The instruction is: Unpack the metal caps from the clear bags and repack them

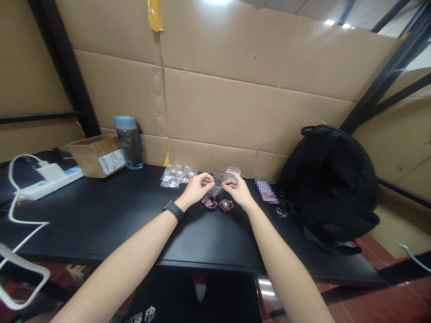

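Note:
Between my two hands a clear plastic bag (217,179) is stretched above the black table. Its left side is pinched by my left hand (199,187), which wears a black watch at the wrist. On the other side, my right hand (235,188) grips it between thumb and fingers. Just below the hands lie two small round shiny pieces with red parts, one on the left (209,203) and one on the right (226,205). Several similar pieces in clear packets (177,175) are grouped to the left of my hands.
A cardboard box (96,157) and a blue-lidded bottle (129,143) stand at the back left, near a white power strip (50,181) with cables. To the right sit a black backpack (332,184) and a pixelated flat item (266,191). A cardboard wall (215,107) closes the back.

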A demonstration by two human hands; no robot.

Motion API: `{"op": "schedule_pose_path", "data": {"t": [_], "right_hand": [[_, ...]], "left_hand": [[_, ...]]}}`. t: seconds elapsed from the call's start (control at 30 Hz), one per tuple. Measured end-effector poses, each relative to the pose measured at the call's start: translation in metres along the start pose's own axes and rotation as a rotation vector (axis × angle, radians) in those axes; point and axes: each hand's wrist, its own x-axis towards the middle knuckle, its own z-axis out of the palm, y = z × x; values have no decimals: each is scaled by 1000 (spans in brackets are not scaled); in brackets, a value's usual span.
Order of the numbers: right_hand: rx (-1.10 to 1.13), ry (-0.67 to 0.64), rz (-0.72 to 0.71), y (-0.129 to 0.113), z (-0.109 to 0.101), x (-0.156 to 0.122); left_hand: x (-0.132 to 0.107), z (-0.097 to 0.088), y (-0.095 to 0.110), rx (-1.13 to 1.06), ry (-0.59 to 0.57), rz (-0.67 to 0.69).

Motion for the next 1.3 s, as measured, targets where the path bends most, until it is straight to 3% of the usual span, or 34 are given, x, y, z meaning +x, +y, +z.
{"op": "schedule_pose_path", "data": {"t": [0.2, 0.43, 0.53, 0.63, 0.73, 0.83, 0.97, 1.03, 1.13, 1.2, 1.3], "right_hand": [[21, 97, -104, -6, -1, 2], [92, 152, -76, -7, 2, 1], [-21, 275, -114, -12, -4, 0], [-290, 367, -288, -25, -8, -5], [-573, 154, -455, -35, 0, -12], [-757, -48, -496, -29, 14, -10], [-843, 9, -465, -9, 8, 7], [-883, 139, -422, 1, -8, 15], [-985, 261, -325, 15, -35, 23], [-1043, 220, -256, 26, -48, 25], [-1077, 98, -138, 42, -54, 28]], "left_hand": [[1, -1, -4, -53, 33, -28], [2, -1, -3, -156, 100, -85], [4, -2, -9, -191, 144, -152], [6, -6, -15, -137, 214, -198], [6, -8, -17, -90, 250, -231], [4, -6, -16, -103, 225, -237], [8, -5, -15, -154, 190, -222], [13, -16, -13, -66, 242, -187], [18, -53, -9, 291, 389, -106], [16, -85, -8, 507, 459, -87], [7, -125, -14, 681, 401, -138]]}}
